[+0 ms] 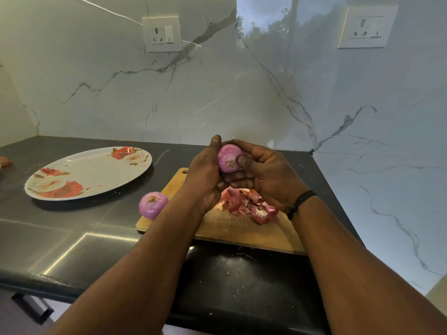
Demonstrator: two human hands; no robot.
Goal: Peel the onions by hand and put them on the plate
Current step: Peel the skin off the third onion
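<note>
Both hands held one peeled onion (228,157) above the cutting board (225,228), the left hand (205,175) cupping it in a closed grip, the right hand (263,175) wrapped round it, thumb on its root end. A second onion (152,204) sat at the board's left edge, beside the flowered plate (96,170) near the bench's (72,238) back-left. Loose skins (249,204) lay on the board under the hands.

The dark surface (72,238) carries a flowered plate (96,170), a wooden cutting board (242,233), and one peeled onion (152,204) touching the board's left edge.
</note>
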